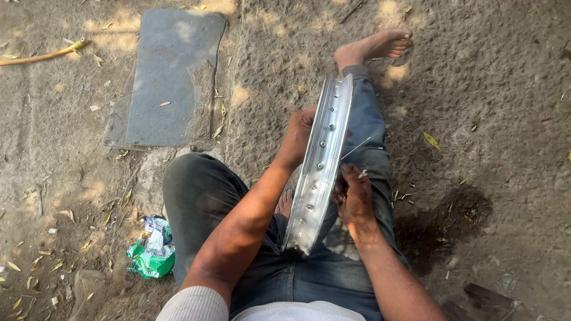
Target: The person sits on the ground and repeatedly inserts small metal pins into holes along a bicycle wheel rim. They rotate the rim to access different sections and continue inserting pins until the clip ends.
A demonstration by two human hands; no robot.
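Item: silver wheel rim [320, 162], on edge across my lap | left hand [297, 137]: fingers clamped on rim's upper edge | right hand [355, 196]: fingertips pinched together on thin spoke [357, 148] at rim's side | near: grey slab [165, 74], green wrapper [151, 247] on dirt ground [502, 111] | risk: I judge loose spoke could slip into dirt, rim could roll off thigh.

Shiny silver wheel rim [320, 165] with spoke holes, upright on edge across the lap, thin spoke [355, 148] alongside.
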